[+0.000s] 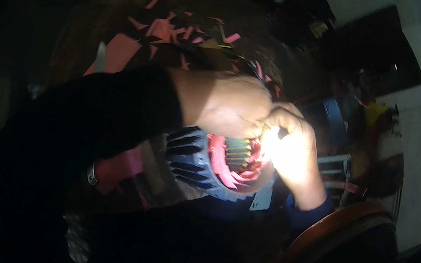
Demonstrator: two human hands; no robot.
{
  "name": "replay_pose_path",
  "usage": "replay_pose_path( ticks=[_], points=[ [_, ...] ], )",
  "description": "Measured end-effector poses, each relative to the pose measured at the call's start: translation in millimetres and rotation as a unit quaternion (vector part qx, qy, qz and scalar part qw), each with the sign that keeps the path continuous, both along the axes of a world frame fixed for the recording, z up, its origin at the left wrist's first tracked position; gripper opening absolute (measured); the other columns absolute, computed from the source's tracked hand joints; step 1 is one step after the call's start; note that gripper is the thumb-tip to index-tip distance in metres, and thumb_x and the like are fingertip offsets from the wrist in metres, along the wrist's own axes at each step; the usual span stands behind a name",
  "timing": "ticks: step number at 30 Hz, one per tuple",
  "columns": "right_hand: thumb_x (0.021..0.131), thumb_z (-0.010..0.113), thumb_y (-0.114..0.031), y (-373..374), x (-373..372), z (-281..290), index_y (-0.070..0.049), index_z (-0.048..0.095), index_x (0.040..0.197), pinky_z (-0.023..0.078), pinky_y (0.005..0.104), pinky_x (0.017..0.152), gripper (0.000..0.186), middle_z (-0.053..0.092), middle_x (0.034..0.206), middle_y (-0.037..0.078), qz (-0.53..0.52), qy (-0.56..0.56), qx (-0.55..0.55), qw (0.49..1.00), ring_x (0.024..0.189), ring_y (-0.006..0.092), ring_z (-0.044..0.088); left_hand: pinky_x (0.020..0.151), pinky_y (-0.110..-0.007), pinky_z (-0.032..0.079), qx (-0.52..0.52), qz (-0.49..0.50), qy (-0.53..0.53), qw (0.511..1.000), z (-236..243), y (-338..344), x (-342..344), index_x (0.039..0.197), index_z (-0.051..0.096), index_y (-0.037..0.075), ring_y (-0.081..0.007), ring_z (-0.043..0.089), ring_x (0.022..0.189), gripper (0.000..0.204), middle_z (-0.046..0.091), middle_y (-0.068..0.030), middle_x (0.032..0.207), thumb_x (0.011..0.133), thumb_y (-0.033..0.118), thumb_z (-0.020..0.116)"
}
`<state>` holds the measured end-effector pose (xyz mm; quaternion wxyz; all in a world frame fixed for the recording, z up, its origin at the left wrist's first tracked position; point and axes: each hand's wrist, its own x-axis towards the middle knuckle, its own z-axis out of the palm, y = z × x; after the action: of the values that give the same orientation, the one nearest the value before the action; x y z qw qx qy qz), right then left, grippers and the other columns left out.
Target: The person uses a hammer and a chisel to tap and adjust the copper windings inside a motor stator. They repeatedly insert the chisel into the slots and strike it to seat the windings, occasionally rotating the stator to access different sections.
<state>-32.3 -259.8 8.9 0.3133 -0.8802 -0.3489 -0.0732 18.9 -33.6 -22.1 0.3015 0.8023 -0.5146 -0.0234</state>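
A motor stator (193, 159) with a dark blue finned housing lies on its side below my hands, its open end toward the right. Inside its bore are the slotted core (238, 154) with yellowish slot edges, and pink insulation paper (219, 163) around the reddish windings (251, 170). My left hand (226, 101) reaches across the top of the stator, its fingers curled at the upper rim of the opening. My right hand (297, 152) is pinched closed at the right of the opening, close to the left fingertips. Glare and the fingers hide what they grip.
Pink paper scraps (163, 29) lie scattered beyond the stator, with a larger pink sheet (119, 50) and a pale blade-like piece (101, 58) at the left. Scissors' handle-like metal (91, 174) shows below my left arm. A round orange-rimmed object (342, 216) stands near right.
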Motion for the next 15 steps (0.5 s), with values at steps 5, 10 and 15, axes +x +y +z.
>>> replay_pose_path(
  ticks=[5,10,15],
  points=[
    [0.103,0.079,-0.009,-80,9,21,0.001,0.083,0.115,0.060,0.0277,0.090,0.016,0.081,0.107,0.006,-0.112,0.084,0.193,0.971,0.097,0.0137,0.075,0.093,-0.045,0.059,-0.087,0.057,0.010,0.995,-4,10,-16,0.089,0.069,-0.002,-0.0336,0.073,0.109,0.013,0.074,-0.0217,0.132,0.095,0.010,0.070],
    [0.107,0.078,-0.015,-244,12,-42,-0.003,0.079,0.116,0.061,0.0290,0.089,0.015,0.080,0.109,0.006,-0.394,0.114,0.224,0.884,0.101,0.0145,0.077,0.103,-0.041,0.058,-0.032,0.103,-0.019,0.994,6,10,-24,0.116,0.073,-0.001,-0.0348,0.072,0.123,0.024,0.070,-0.0230,0.141,0.095,0.003,0.063],
    [0.099,0.076,-0.010,-393,-55,-196,-0.004,0.077,0.090,0.048,0.0302,0.065,0.011,0.070,0.083,0.000,-0.518,0.196,0.204,0.807,0.070,0.0106,0.062,0.113,-0.044,0.054,-0.059,0.120,0.080,0.988,19,6,-33,0.143,0.067,0.002,-0.0336,0.069,0.130,0.044,0.072,-0.0189,0.135,0.100,0.008,0.063]
  ],
)
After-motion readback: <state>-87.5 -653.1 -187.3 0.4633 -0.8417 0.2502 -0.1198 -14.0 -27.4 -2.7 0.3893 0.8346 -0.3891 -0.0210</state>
